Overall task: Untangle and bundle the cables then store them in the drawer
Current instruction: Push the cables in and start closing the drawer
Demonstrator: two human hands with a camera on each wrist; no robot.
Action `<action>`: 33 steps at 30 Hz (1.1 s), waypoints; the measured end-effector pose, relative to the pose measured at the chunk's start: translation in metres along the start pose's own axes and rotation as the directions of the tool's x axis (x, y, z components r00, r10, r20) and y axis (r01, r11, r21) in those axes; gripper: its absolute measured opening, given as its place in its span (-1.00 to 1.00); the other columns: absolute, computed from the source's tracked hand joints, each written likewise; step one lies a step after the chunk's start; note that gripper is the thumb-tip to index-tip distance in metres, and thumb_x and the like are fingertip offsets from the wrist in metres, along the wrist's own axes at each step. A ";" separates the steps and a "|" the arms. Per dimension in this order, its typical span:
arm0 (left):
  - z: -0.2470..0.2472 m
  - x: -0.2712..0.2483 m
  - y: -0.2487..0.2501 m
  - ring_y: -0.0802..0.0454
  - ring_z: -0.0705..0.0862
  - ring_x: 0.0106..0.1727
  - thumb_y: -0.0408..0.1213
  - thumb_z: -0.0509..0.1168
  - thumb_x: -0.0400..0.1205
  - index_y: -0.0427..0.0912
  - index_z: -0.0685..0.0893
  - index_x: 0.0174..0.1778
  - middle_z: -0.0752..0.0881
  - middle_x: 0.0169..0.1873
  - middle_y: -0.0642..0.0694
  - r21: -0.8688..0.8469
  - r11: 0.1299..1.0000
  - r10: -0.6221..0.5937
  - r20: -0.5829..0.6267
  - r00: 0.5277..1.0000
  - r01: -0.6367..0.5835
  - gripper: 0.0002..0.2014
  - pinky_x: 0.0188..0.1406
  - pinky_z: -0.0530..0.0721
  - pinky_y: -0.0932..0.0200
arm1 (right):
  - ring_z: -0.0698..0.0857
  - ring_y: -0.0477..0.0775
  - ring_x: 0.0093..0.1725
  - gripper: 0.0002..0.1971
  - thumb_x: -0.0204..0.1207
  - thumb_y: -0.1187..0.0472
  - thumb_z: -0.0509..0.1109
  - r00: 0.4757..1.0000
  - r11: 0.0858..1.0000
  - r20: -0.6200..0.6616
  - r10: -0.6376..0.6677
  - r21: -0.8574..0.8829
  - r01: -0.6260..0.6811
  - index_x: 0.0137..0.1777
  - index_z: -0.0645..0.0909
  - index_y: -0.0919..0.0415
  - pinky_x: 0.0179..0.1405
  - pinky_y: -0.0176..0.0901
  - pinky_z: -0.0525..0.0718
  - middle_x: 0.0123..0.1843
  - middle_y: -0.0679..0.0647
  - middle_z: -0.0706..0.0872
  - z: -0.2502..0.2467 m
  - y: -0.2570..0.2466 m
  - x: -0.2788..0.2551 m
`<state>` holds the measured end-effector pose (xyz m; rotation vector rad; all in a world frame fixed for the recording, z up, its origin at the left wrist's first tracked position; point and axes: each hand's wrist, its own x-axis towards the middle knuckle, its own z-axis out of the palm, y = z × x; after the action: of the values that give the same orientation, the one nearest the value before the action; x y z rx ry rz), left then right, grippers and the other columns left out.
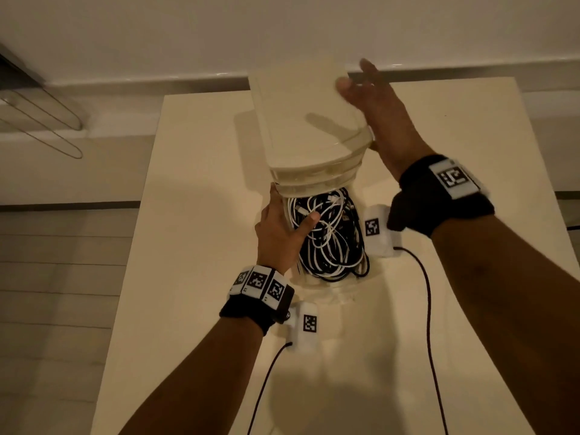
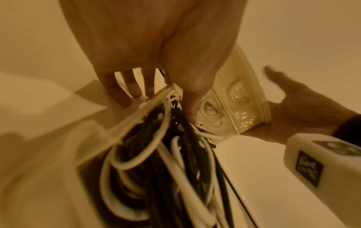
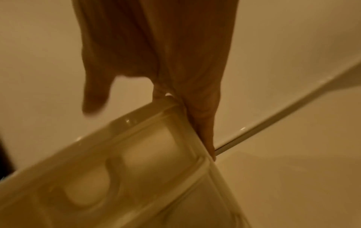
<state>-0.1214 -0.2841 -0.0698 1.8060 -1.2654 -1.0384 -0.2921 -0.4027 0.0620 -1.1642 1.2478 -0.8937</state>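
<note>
Right hand point(image 1: 387, 120) pinches the clear lid point(image 1: 301, 120), thumb on top, fingers point(image 1: 367, 68) behind, holding it tilted above the container point(image 1: 320, 290). Left hand point(image 1: 276, 233) clamps the container's wall, thumb inside on the tangled black and white cables point(image 1: 329, 246), all on the tabletop point(image 1: 194, 215).

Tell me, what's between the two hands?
A clear box of tangled black and white cables, its lid held up in the right hand while the left hand holds the box's side. The head view shows it.
</note>
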 end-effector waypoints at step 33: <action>0.036 -0.093 0.042 -0.38 -0.10 0.76 0.65 0.06 0.34 -0.04 -0.03 0.74 0.05 0.76 -0.11 0.677 0.726 0.057 0.114 0.992 -0.120 0.17 0.52 0.15 -0.69 | -0.23 0.45 0.70 -0.17 0.50 -0.48 0.16 0.993 0.461 -0.042 -0.113 -0.887 0.015 0.70 0.13 -0.11 0.61 0.49 -0.15 0.76 0.11 -0.27 -0.004 0.005 -0.053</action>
<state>-0.1892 -0.2110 -0.0286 2.2107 -1.9546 -0.6203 -0.3038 -0.3508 0.0696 -2.0251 1.8521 -0.2652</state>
